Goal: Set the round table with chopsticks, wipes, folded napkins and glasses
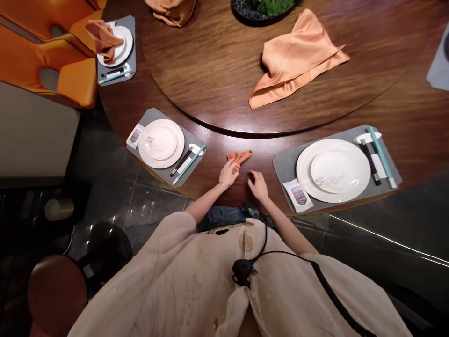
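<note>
A narrow twisted orange cloth napkin (239, 157) lies on the dark wooden table (414, 112), close to the table's near edge. My left hand (228, 172) pinches its lower end between the fingers. My right hand (258, 186) rests on the wood just beside it, fingers curled and apart, with nothing in them. To the left of my hands is a grey placemat (164, 145) with stacked white plates (161, 143). A larger grey placemat (287, 164) with white plates (333, 171) lies to the right.
A round wooden turntable (196, 79) carries a large orange napkin (294, 61) and a dark planter (263, 9). Chopsticks, spoons and wrapped packets lie on the placemats. Orange chairs (45, 61) stand at the upper left, and a dark tiled floor (150, 206) lies beyond the table edge.
</note>
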### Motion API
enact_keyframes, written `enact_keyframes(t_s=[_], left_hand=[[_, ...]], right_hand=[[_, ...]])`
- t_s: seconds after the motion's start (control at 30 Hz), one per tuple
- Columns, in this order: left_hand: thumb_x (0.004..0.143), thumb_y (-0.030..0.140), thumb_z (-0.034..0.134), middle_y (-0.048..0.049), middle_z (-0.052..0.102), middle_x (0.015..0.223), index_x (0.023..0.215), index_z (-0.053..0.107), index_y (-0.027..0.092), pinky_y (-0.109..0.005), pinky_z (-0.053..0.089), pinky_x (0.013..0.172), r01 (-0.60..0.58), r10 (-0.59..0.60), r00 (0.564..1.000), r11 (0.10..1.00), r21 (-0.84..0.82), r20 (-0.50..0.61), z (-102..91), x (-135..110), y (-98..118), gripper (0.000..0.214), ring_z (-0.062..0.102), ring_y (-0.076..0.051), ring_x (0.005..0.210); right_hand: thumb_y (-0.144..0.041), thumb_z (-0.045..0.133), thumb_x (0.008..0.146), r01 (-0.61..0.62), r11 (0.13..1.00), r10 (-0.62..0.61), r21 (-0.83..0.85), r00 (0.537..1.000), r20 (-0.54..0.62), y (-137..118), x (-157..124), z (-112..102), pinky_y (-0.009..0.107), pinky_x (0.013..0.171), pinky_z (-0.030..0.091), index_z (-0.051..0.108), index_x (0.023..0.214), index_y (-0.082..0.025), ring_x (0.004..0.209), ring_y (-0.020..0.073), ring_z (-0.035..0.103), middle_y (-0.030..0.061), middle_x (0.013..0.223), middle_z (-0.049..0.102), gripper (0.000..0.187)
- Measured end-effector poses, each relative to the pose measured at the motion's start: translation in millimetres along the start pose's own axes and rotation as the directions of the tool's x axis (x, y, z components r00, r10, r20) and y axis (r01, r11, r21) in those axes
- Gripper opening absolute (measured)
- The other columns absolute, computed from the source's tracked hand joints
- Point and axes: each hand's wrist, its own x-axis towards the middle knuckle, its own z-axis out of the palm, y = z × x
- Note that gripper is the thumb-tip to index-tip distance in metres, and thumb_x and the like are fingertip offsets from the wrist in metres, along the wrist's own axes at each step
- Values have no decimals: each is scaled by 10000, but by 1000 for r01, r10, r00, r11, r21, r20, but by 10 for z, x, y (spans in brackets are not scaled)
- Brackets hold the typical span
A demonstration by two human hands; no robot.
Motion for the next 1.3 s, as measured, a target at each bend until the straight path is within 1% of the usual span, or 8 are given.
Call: enact_keyframes(t_s=[0.23, 0.37, 0.57, 0.7, 0.9, 1.1, 1.2, 1.3], left_hand=[[842, 197, 553, -55, 702, 984, 1142, 583, 153, -270, 564, 788, 444, -301, 886, 336, -831, 352, -427, -189, 433, 305, 679, -137, 880], [820, 208, 646, -44, 690, 894, 999, 626, 134, -213, 548, 695, 408, -318, 892, 255, -877, 322, -578, -469, 459, 195, 666, -120, 794], [822, 393, 680, -56, 699, 916, 1070, 632, 147, -315, 569, 734, 475, -432, 844, 326, -817, 318, -1072, -725, -1, 353, 665, -151, 769], [711, 344, 795, -81, 719, 1047, 1112, 670, 150, -347, 518, 918, 456, -163, 878, 571, -683, 450, -1724, -939, -388, 463, 669, -187, 937], [716, 435, 784, -100, 702, 1161, 1116, 698, 149, -357, 427, 1055, 352, 83, 774, 767, -536, 628, -2850, -1065, -872, 499, 646, -215, 1086], [735, 402, 761, -94, 701, 1177, 1150, 682, 145, -351, 430, 1057, 217, 119, 715, 899, -380, 689, -3704, -748, -1473, 494, 631, -216, 1124], [793, 363, 689, -120, 675, 1222, 1195, 641, 112, -350, 429, 1055, 140, 16, 857, 955, -261, 516, -3966, -396, -1775, 476, 616, -225, 1150], [808, 276, 649, -132, 662, 1233, 1294, 563, 108, -351, 453, 1023, 140, -142, 963, 990, 27, 228, -4055, 14, -1908, 522, 622, -242, 1140]], right_hand=[[-233, 409, 896, 247, 943, -257, -224, 966, -12, -995, -250, -247, 536, 1089, 239, 370, 1468, -161, 1274, 335, 361, 178, 1384, 459, 578], [-257, 457, 873, 312, 917, -300, -249, 950, 88, -1364, -253, -283, 552, 1058, 267, 407, 1434, -94, 1234, 379, 374, 224, 1337, 481, 586], [-327, 386, 937, 544, 834, -548, 87, 804, 232, -1588, -21, -285, 467, 1051, 363, 409, 1449, -200, 1243, 276, 468, 120, 1361, 531, 528], [-367, 314, 995, 622, 783, -597, 8, 747, 294, -1903, 314, -209, 462, 1041, 353, 555, 1321, -202, 1125, 247, 578, 117, 1194, 662, 438], [-488, 373, 987, 640, 768, -512, -37, 648, 564, -2644, 474, 287, 264, 651, 429, 664, 1149, -224, 666, 171, 654, 65, 757, 732, 425], [-357, 287, 1012, 242, 952, -305, 186, 725, 617, -2915, 771, 719, 276, 691, 496, 627, 1268, -214, 616, 160, 658, 42, 820, 743, 449], [-270, 349, 987, -176, 979, 103, 101, 861, 499, -2879, 976, 964, 285, 705, 526, 567, 1319, -150, 577, 150, 654, 48, 818, 745, 415], [-229, 431, 953, -445, 856, 273, 265, 823, 498, -3028, 1120, 1307, 264, 717, 553, 510, 1364, -140, 824, 163, 707, 111, 1121, 711, 428]])
